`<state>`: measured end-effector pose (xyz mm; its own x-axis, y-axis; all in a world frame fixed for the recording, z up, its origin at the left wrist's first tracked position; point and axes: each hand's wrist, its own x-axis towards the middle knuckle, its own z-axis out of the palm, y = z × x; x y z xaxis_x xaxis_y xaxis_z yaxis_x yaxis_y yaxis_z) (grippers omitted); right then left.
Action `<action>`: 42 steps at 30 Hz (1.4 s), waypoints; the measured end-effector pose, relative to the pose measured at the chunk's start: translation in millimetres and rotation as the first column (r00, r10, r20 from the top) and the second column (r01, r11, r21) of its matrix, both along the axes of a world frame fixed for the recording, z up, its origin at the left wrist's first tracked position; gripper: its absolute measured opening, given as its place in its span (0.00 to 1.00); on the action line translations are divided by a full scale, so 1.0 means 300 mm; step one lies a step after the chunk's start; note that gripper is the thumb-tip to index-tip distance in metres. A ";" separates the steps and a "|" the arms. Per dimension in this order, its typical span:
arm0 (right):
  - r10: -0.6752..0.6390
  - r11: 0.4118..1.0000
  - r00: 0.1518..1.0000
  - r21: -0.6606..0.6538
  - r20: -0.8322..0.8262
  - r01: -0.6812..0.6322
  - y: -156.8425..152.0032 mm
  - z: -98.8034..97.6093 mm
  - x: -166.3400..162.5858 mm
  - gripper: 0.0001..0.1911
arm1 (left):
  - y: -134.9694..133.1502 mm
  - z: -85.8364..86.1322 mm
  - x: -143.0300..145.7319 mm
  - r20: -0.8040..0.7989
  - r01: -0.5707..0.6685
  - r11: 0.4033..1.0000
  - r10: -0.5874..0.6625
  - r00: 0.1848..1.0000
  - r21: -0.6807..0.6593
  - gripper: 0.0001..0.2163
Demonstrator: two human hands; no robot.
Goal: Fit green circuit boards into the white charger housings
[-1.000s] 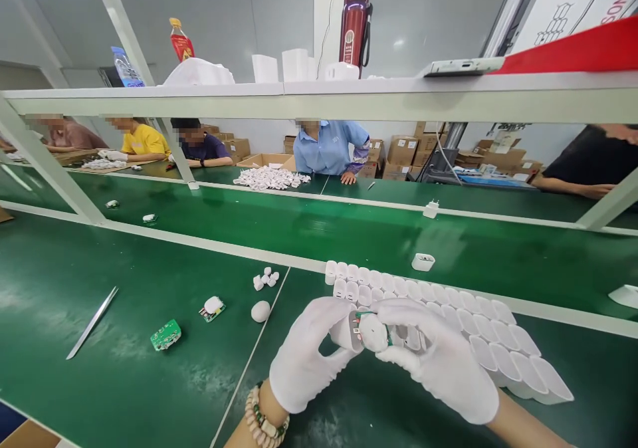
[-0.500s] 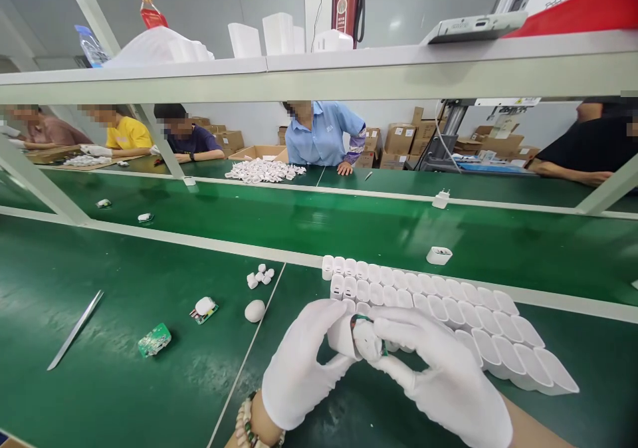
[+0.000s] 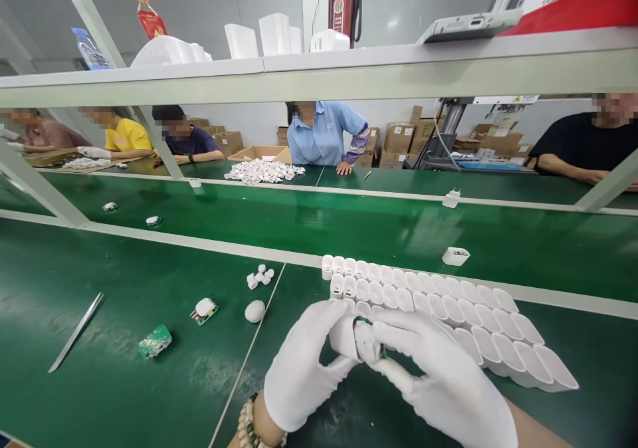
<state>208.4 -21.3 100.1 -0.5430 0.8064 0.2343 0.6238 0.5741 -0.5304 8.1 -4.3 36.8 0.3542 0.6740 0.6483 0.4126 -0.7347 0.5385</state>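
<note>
Both of my hands wear white gloves. My left hand point(image 3: 304, 368) is closed around a white plastic charger housing point(image 3: 343, 338), its open end facing right. With thumb and fingers, my right hand point(image 3: 443, 375) grips a small circuit board with a white lump on it point(image 3: 367, 343), partly inside the housing's mouth. A sliver of green board edge shows; the right fingers hide the rest. Just behind my hands stand rows of white charger housings point(image 3: 503, 355), most with open tops.
To the left lie metal tweezers point(image 3: 76, 334), a green circuit board point(image 3: 155, 341), another board with a white lump point(image 3: 204, 310), a white putty ball point(image 3: 255, 311) and several small white pieces point(image 3: 260, 277). A green conveyor belt point(image 3: 299, 219) carries scattered parts. Overhead runs a shelf point(image 3: 279, 82); co-workers sit beyond.
The parts on the belt have shifted to the right. My hands keep their grip with only slight movement, the board still at the housing's mouth. A person at far right has become more visible.
</note>
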 end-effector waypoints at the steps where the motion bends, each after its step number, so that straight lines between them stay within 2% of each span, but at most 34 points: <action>1: -0.015 1.000 1.000 -0.005 0.006 0.015 -0.003 -0.001 0.001 0.10 | 0.000 -0.001 0.001 0.000 -0.001 1.000 0.001 1.000 -0.001 0.29; 4: -0.052 0.998 0.998 -0.037 0.020 0.052 -0.006 0.002 0.009 0.09 | 0.002 -0.001 0.007 -0.003 0.012 1.000 -0.012 1.000 0.006 0.29; 7: -0.023 0.998 1.000 -0.061 0.018 0.024 0.000 0.011 0.023 0.10 | -0.001 0.001 0.011 0.010 0.026 1.000 -0.026 1.000 -0.007 0.29; 10: 0.001 0.993 0.998 -0.121 -0.068 -0.010 0.007 0.007 0.029 0.11 | -0.012 0.005 0.010 0.030 0.030 0.999 -0.029 0.999 -0.044 0.30; 13: -0.120 0.976 0.969 -0.203 -0.218 0.075 0.008 -0.018 0.020 0.08 | -0.021 0.010 0.014 0.038 0.059 0.992 -0.055 0.998 -0.116 0.32; 16: -0.218 0.944 0.945 -0.301 -0.245 0.139 0.005 -0.040 0.005 0.13 | -0.025 0.009 0.031 0.044 0.139 0.971 -0.133 0.990 -0.197 0.34; 19: -0.177 0.917 0.958 -0.391 -0.225 0.078 0.010 -0.036 0.001 0.13 | -0.027 -0.001 0.054 0.077 0.244 0.940 -0.232 0.970 -0.240 0.36; 24: -0.114 0.888 0.975 -0.459 -0.189 0.014 0.028 -0.020 0.016 0.03 | -0.034 -0.021 0.068 -0.017 0.223 0.897 -0.248 0.969 -0.381 0.45; 30: -0.035 0.897 0.991 -0.442 -0.132 -0.027 0.035 -0.053 0.009 0.08 | -0.032 -0.037 0.056 -0.239 0.145 0.880 -0.276 0.931 -0.452 0.53; 34: -0.038 0.938 0.998 -0.346 -0.056 0.017 0.031 -0.069 -0.008 0.11 | -0.032 -0.040 0.058 -0.389 0.022 0.893 -0.218 0.895 -0.450 0.55; 42: -0.007 0.969 1.000 -0.247 -0.007 0.005 0.020 -0.079 -0.033 0.11 | -0.040 -0.053 0.066 -0.345 0.049 0.890 -0.226 0.911 -0.454 0.53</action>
